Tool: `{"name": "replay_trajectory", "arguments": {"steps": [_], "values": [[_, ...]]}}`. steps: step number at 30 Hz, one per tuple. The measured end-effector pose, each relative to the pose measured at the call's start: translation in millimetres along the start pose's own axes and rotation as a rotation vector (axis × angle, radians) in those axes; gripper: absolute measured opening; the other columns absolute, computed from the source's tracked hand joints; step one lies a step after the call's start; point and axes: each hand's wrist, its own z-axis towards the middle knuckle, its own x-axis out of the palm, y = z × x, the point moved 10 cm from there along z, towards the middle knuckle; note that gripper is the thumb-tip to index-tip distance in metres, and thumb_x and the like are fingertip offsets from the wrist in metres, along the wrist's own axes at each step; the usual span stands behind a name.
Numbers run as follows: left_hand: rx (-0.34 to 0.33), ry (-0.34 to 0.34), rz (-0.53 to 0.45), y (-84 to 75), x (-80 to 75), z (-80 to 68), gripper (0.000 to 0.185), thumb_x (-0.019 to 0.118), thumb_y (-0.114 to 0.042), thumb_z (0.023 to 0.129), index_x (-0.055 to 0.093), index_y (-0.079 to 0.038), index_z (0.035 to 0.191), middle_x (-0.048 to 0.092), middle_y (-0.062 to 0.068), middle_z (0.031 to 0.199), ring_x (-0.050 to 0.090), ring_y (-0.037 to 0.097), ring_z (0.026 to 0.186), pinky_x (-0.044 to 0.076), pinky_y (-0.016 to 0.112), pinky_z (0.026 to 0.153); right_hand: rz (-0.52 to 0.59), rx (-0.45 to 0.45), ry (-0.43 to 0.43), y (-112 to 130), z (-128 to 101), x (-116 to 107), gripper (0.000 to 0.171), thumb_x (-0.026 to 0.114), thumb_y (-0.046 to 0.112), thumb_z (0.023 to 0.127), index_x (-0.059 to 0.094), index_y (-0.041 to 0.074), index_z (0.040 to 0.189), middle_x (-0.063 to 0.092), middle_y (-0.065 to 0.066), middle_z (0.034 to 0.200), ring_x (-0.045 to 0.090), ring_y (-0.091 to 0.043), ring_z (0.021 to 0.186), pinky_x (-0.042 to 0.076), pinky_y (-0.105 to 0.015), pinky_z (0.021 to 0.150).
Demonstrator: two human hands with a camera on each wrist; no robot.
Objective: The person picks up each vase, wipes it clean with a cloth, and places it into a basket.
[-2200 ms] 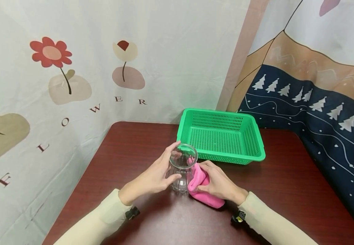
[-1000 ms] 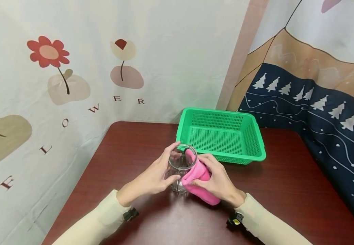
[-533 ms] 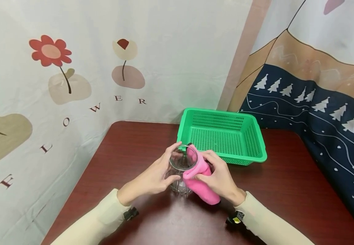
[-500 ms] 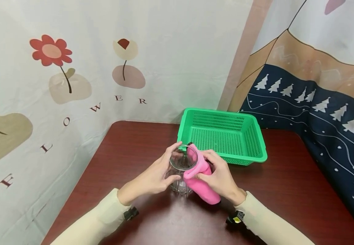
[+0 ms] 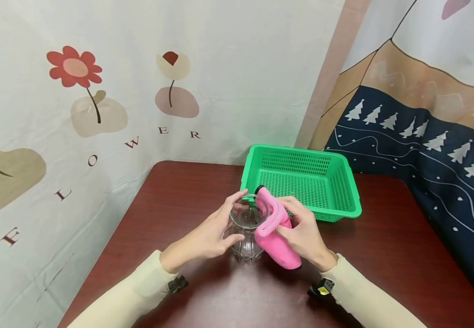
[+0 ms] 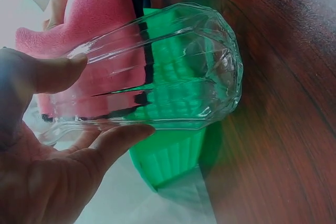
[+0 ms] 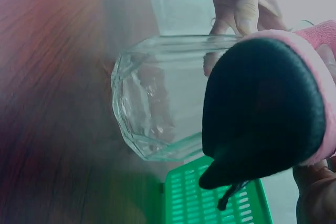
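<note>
A clear, faceted glass jar (image 5: 247, 239) stands on the table, its round mouth facing up. My left hand (image 5: 210, 234) grips it from the left, thumb on the near side and fingers round the far side. On the right, my right hand (image 5: 304, 230) holds a folded pink cloth (image 5: 280, 250) against the jar's rim. In the left wrist view the cloth (image 6: 102, 9) shows pink through the glass, with black trim along its edge. The right wrist view has the cloth's rounded black end (image 7: 265, 108) up close, with a small dark cord below it.
Behind the jar and to its right sits a green perforated plastic basket (image 5: 345, 212), very near the right hand. The dark red wooden table (image 5: 171, 196) ends at a printed curtain (image 5: 229, 77) at the back and on both sides.
My right hand has raised the cloth from beside the jar's body to its rim, so its black-tipped end now shows at the far right of the mouth. My left hand keeps its hold.
</note>
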Motion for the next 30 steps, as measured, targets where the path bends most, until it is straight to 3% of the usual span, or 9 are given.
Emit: {"name": "replay_trajectory", "arguments": {"steps": [2,4,8,10,13,17,23,27,30], "values": [[-0.005,0.002,0.009,-0.6,-0.4,0.6,0.114,0.09,-0.001,0.099,0.016,-0.013,0.184,0.067,0.022,0.155,0.056,0.011,0.078,0.054,0.025,0.075,0.009,0.0,-0.002,0,0,-3,0.052,0.085,-0.021,0.09,0.081,-0.001,0.139,0.077,-0.021,0.134,0.071,-0.008,0.127,0.062,-0.015,0.095],[-0.014,0.006,0.008,-0.6,-0.3,0.9,0.114,0.09,-0.001,0.099,0.015,-0.013,0.184,0.067,0.023,0.154,0.049,0.013,0.071,0.05,0.025,0.071,0.017,0.005,-0.001,0,0,-5,0.052,0.084,-0.021,0.091,0.08,-0.002,0.139,0.077,-0.021,0.134,0.071,-0.007,0.127,0.062,-0.015,0.096],[-0.023,0.005,-0.024,-0.6,0.1,1.0,0.114,0.089,0.002,0.099,0.015,-0.011,0.184,0.065,0.025,0.158,0.07,0.028,0.104,0.061,0.036,0.084,0.036,0.029,0.011,-1,1,-8,0.053,0.083,-0.021,0.091,0.08,-0.002,0.14,0.076,-0.021,0.136,0.07,-0.008,0.129,0.064,-0.017,0.095],[-0.029,0.002,-0.027,-0.4,0.2,0.9,0.114,0.089,0.002,0.099,0.014,-0.012,0.185,0.065,0.025,0.159,0.07,0.032,0.118,0.064,0.044,0.086,0.03,0.035,0.016,-1,1,-9,0.052,0.085,-0.02,0.091,0.08,-0.001,0.14,0.076,-0.019,0.137,0.07,-0.008,0.13,0.064,-0.017,0.096],[-0.033,-0.001,-0.033,-0.6,0.9,0.5,0.115,0.088,0.002,0.099,0.013,-0.013,0.185,0.064,0.025,0.161,0.071,0.033,0.134,0.069,0.049,0.103,0.017,0.032,0.01,-1,0,-12,0.053,0.085,-0.02,0.091,0.08,0.0,0.14,0.077,-0.017,0.135,0.07,-0.008,0.128,0.063,-0.017,0.095],[-0.031,-0.006,-0.056,-1.3,2.3,-0.7,0.116,0.086,0.003,0.1,0.011,-0.017,0.186,0.062,0.025,0.164,0.064,0.037,0.156,0.061,0.057,0.12,0.016,0.02,0.008,-1,-1,-14,0.056,0.084,-0.021,0.089,0.08,-0.001,0.141,0.078,-0.015,0.134,0.071,-0.007,0.125,0.064,-0.017,0.093],[-0.029,-0.038,-0.031,-3.2,2.6,-2.0,0.119,0.091,-0.005,0.098,0.012,-0.021,0.186,0.064,0.024,0.163,0.065,0.037,0.154,0.065,0.055,0.115,0.02,0.028,0.011,-3,-3,-16,0.055,0.083,-0.022,0.089,0.079,-0.004,0.141,0.077,-0.006,0.136,0.071,-0.008,0.126,0.065,-0.018,0.097],[-0.051,-0.095,0.034,-3.4,1.2,-2.0,0.121,0.097,-0.016,0.095,0.017,-0.02,0.185,0.065,0.02,0.162,0.068,0.033,0.15,0.067,0.05,0.108,0.01,0.038,0.007,-4,-4,-20,0.057,0.084,-0.022,0.089,0.079,-0.002,0.142,0.077,-0.011,0.137,0.071,-0.008,0.126,0.066,-0.019,0.096],[-0.07,-0.155,0.077,-3.9,-0.5,-2.5,0.121,0.101,-0.02,0.093,0.022,-0.017,0.184,0.063,0.018,0.161,0.068,0.03,0.148,0.065,0.049,0.11,0.0,0.045,0.002,-4,-4,-23,0.059,0.086,-0.021,0.089,0.079,0.001,0.143,0.076,-0.014,0.137,0.071,-0.008,0.126,0.066,-0.02,0.096]]}}
